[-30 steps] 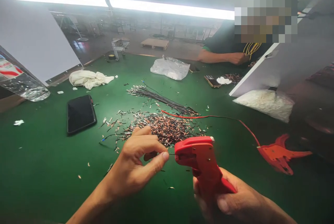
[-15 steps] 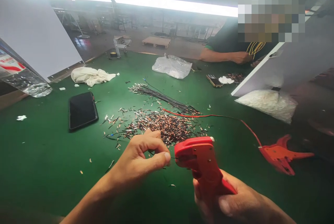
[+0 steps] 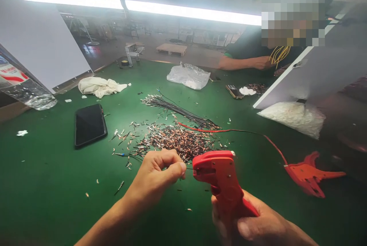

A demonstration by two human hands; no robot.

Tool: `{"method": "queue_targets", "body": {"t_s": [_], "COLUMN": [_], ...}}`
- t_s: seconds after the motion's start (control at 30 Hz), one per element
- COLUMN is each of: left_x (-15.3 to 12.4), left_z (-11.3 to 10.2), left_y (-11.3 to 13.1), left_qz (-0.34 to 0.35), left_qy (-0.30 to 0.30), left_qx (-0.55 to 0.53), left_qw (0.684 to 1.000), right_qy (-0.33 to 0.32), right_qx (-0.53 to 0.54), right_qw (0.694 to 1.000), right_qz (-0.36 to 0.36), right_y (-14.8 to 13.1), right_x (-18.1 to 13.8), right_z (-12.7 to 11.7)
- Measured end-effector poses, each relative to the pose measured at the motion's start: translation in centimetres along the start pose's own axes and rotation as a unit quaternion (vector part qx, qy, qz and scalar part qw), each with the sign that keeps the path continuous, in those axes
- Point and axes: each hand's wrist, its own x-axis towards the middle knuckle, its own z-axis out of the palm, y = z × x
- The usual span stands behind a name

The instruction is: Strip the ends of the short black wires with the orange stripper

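My right hand (image 3: 258, 219) is wrapped round the handles of a red wire stripper (image 3: 222, 173), whose jaws point left. My left hand (image 3: 163, 173) pinches a thin black wire (image 3: 189, 168) between thumb and fingertips. The wire's end reaches the stripper's jaws; how deep it sits between them is hard to see. Behind both hands lies a heap of cut wire scraps (image 3: 177, 139), black with coppery ends. Beyond the heap rests a bundle of black wires (image 3: 180, 110) with pale metal tips.
A black phone (image 3: 90, 125) lies at left, near a white cloth (image 3: 100, 86). A second red tool (image 3: 311, 175) lies at right with a red cord (image 3: 229, 130). Further back are a plastic bag (image 3: 189, 75), a filled bag (image 3: 295, 118) and a co-worker's hand (image 3: 265, 62) with yellow wire.
The view has shifted slightly. My left hand still pinches the wire at the stripper's jaws, and my right hand keeps its grip on the tool.
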Motion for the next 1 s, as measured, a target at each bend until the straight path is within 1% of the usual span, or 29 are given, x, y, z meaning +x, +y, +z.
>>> {"method": "queue_targets", "body": {"t_s": [0.07,0.23,0.3,0.37,0.43,0.53,0.63,0.7,0.77,0.83,0.93,1.0], "left_x": [-0.1,-0.3,-0.4,-0.4,-0.5,-0.7,-0.8,-0.9,-0.9,-0.8,-0.6,-0.5], "left_z": [0.2,0.6,0.7,0.9,1.0,1.0,1.1,1.3,1.5,1.6,1.4,1.2], "left_y": [-0.2,-1.0,-1.3,-1.6,-1.7,-1.8,-1.9,-2.1,-2.2,-2.2,-1.6,-0.8], "left_qz": [0.004,0.017,0.038,0.063,0.08,0.089,0.086,0.085,0.083,0.079,0.067,0.045], "left_qy": [0.015,0.041,0.063,0.098,0.125,0.142,0.142,0.135,0.132,0.124,0.1,0.075], "left_qx": [-0.002,0.01,0.031,0.055,0.074,0.088,0.093,0.099,0.105,0.105,0.098,0.101], "left_qw": [1.0,0.999,0.997,0.992,0.986,0.982,0.982,0.982,0.982,0.984,0.988,0.991], "right_qy": [0.014,0.014,0.015,0.022,0.036,0.05,0.043,0.033,0.047,0.075,0.057,0.067], "right_qx": [-0.002,-0.01,-0.003,0.013,0.022,0.008,-0.004,-0.007,0.007,0.027,0.013,-0.003], "right_qw": [1.0,1.0,1.0,1.0,0.999,0.999,0.999,0.999,0.999,0.997,0.998,0.998], "right_qz": [0.007,0.004,-0.002,-0.011,-0.018,-0.001,0.017,0.019,0.004,-0.014,0.006,0.014], "right_y": [-0.1,-0.7,-0.7,-0.7,-0.6,-0.8,-1.0,-1.1,-1.2,-1.3,-1.8,-2.2], "right_x": [0.1,0.4,0.5,0.4,0.2,-0.1,-0.1,0.1,0.2,0.2,0.3,0.3], "right_z": [-0.1,0.4,0.7,1.0,0.9,0.5,0.3,0.6,1.3,2.0,2.6,2.7]}}
